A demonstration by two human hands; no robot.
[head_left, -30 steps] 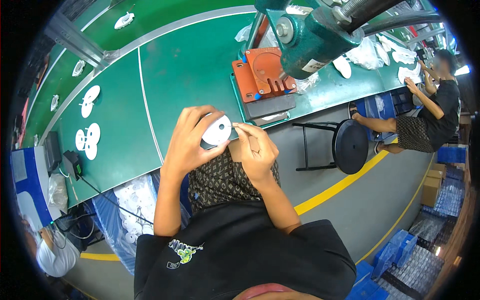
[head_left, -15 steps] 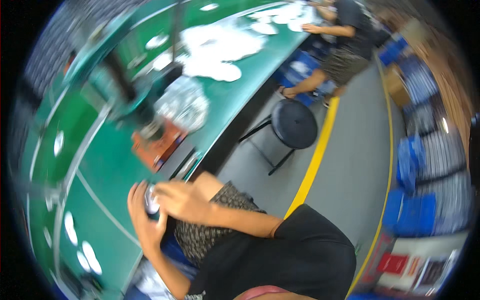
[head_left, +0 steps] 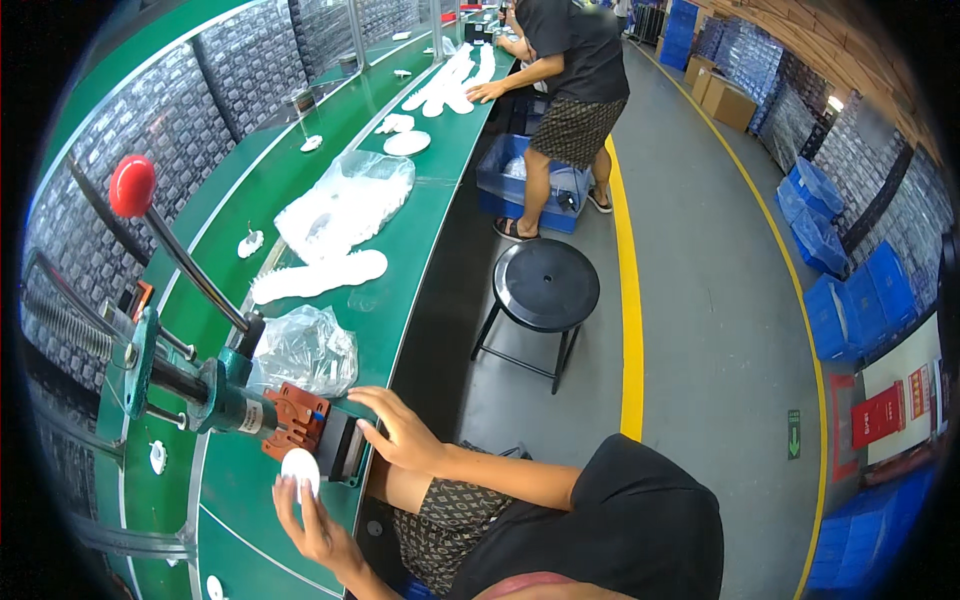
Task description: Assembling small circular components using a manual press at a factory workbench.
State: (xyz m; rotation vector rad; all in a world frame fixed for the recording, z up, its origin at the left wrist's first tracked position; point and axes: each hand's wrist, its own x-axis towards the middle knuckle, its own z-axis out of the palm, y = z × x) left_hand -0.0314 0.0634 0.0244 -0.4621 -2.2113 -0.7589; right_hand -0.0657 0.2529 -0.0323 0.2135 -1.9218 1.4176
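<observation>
My left hand [head_left: 318,528] holds a small white disc [head_left: 301,470] by its edge, fingertips against its lower side. The disc is just in front of the brown-orange fixture [head_left: 296,418] of a green hand press [head_left: 222,398]. My right hand [head_left: 402,430] is open, fingers stretched out beside the dark block [head_left: 338,442] at the fixture's near side; whether a fingertip touches the block I cannot tell. The press's steel lever, topped by a red ball knob [head_left: 132,186], slants up to the left. A clear plastic bag [head_left: 308,350] with indistinct contents lies behind the fixture.
On the green bench [head_left: 385,275] lie a row of stacked white discs [head_left: 322,277] and a bag of white parts [head_left: 350,205]. A conveyor [head_left: 225,285] carries spaced small parts at left. A black stool [head_left: 545,285] stands right; beyond it a co-worker [head_left: 575,60] reaches over the bench.
My hands have parted: earlier both were around a small round part. The right is now by the block, the left holds the disc alone. My view has turned and sharpened.
</observation>
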